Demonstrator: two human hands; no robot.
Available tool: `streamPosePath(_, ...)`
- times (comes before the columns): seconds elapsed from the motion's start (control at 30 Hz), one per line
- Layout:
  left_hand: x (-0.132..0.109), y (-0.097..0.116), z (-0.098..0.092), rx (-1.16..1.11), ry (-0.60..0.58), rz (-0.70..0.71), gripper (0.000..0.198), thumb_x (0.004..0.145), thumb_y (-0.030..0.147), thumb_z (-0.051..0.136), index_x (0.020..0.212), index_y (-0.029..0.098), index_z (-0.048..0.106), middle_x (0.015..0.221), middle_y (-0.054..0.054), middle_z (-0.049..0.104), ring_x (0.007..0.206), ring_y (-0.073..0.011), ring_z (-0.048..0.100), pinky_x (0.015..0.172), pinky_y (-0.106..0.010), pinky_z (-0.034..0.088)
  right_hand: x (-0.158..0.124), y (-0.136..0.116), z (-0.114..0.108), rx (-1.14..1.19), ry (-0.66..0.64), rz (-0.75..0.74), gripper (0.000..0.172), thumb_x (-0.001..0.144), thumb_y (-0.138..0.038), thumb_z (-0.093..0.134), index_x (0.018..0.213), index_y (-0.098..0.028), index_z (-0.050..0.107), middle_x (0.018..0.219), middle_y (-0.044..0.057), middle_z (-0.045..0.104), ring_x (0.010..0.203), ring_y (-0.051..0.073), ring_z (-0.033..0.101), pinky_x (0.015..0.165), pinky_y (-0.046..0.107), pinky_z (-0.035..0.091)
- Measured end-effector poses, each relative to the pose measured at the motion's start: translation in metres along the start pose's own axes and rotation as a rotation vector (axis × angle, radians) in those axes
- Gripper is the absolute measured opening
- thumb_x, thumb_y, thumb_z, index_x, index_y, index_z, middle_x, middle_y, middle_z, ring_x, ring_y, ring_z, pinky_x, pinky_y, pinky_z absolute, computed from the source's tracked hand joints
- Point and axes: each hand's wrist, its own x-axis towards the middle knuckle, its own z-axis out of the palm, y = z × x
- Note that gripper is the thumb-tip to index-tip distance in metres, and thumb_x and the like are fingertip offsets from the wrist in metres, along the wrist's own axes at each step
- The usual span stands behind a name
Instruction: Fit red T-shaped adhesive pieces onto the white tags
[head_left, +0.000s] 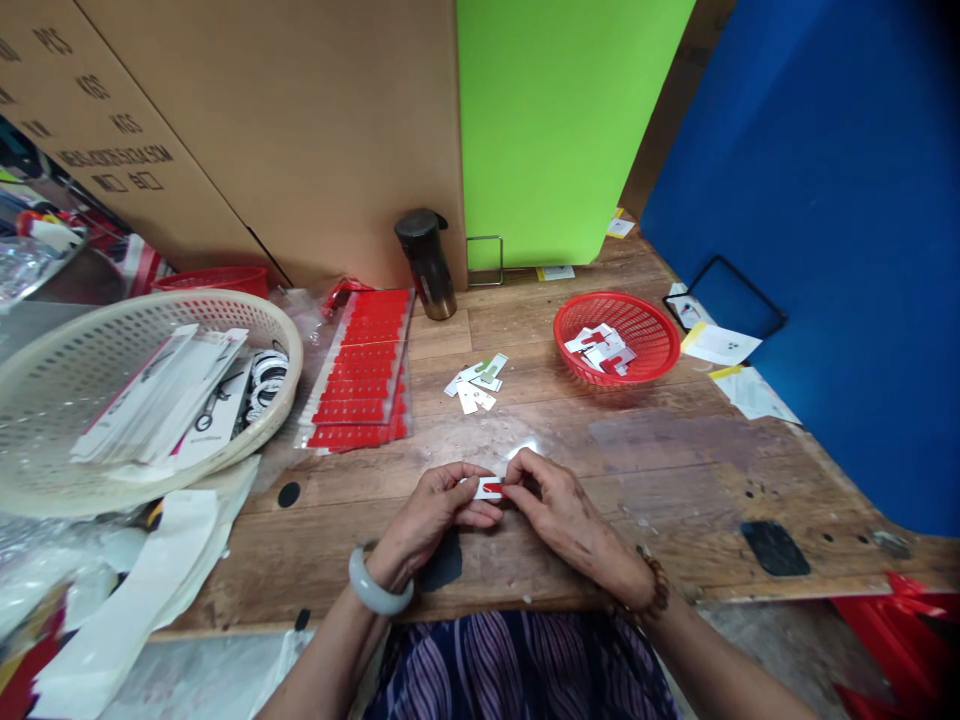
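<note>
we hold white card [484,482] at lower centre of frame, above surface [285,560]; left hand [442,497] pinches its left end, right hand [559,510] pinches red piece [492,488] at its right end. step seems fitting piece to card; next move calls for careful alignment.

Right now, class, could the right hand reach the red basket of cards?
Probably yes: nothing seems to stand between the right hand and the red basket, though that hand touches a small card.
</note>
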Motion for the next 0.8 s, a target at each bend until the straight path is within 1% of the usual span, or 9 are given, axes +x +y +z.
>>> streamPosePath(0.13, 0.0009, 0.0002, -0.0010, 0.003, 0.001, -0.009, 0.025, 0.080, 0.023, 0.063, 0.097, 0.006, 0.057, 0.079, -0.014, 0.071, 0.062, -0.0145, 0.068, 0.061, -0.022, 0.055, 0.0020, 0.0029, -0.0004, 0.017, -0.011, 0.015, 0.010, 0.084, -0.012, 0.048, 0.077, -0.019, 0.049, 0.073, -0.003, 0.054, 0.067, 0.012, 0.049, 0.062, 0.024, 0.036)
streamPosePath(0.3, 0.0008, -0.0012, -0.0016, 0.017, 0.002, 0.006, 0.031, 0.077, 0.029, 0.067, 0.097, 0.007, 0.058, 0.081, -0.015, 0.071, 0.062, -0.0150, 0.069, 0.061, -0.022, 0.055, 0.0018, 0.0028, -0.0001, 0.006, -0.004, 0.007, 0.010, 0.083, -0.012, 0.047, 0.076, -0.019, 0.049, 0.073, -0.003, 0.054, 0.067, 0.012, 0.049, 0.061, 0.024, 0.036)
streamPosePath(0.47, -0.0003, 0.0001, -0.0007, 0.021, -0.001, 0.014, 0.034, 0.075, 0.031, 0.069, 0.097, 0.007, 0.058, 0.077, -0.012, 0.071, 0.062, -0.0152, 0.069, 0.062, -0.022, 0.055, 0.0009, 0.0004, -0.0003, -0.012, 0.002, -0.008, 0.011, 0.085, -0.012, 0.045, 0.077, -0.020, 0.049, 0.073, -0.003, 0.054, 0.068, 0.012, 0.049, 0.062, 0.025, 0.036)
streamPosePath(0.67, -0.0026, 0.0031, 0.0024, 0.029, 0.013, 0.006, 0.029, 0.076, 0.029, 0.068, 0.095, 0.009, 0.059, 0.078, -0.011, 0.071, 0.062, -0.0137, 0.069, 0.063, -0.021, 0.055, 0.0014, 0.0034, 0.0012, -0.002, 0.010, -0.018, 0.011, 0.084, -0.011, 0.047, 0.076, -0.019, 0.049, 0.073, -0.003, 0.054, 0.067, 0.012, 0.049, 0.062, 0.024, 0.036)
streamPosePath(0.8, -0.0027, 0.0032, 0.0030, 0.052, 0.012, 0.004, 0.034, 0.072, 0.024, 0.073, 0.098, 0.008, 0.058, 0.082, -0.012, 0.072, 0.066, -0.0141, 0.069, 0.065, -0.021, 0.055, 0.0020, 0.0048, 0.0024, 0.009, 0.018, -0.016, 0.011, 0.083, -0.012, 0.048, 0.076, -0.019, 0.050, 0.073, -0.003, 0.055, 0.067, 0.012, 0.049, 0.062, 0.024, 0.036)
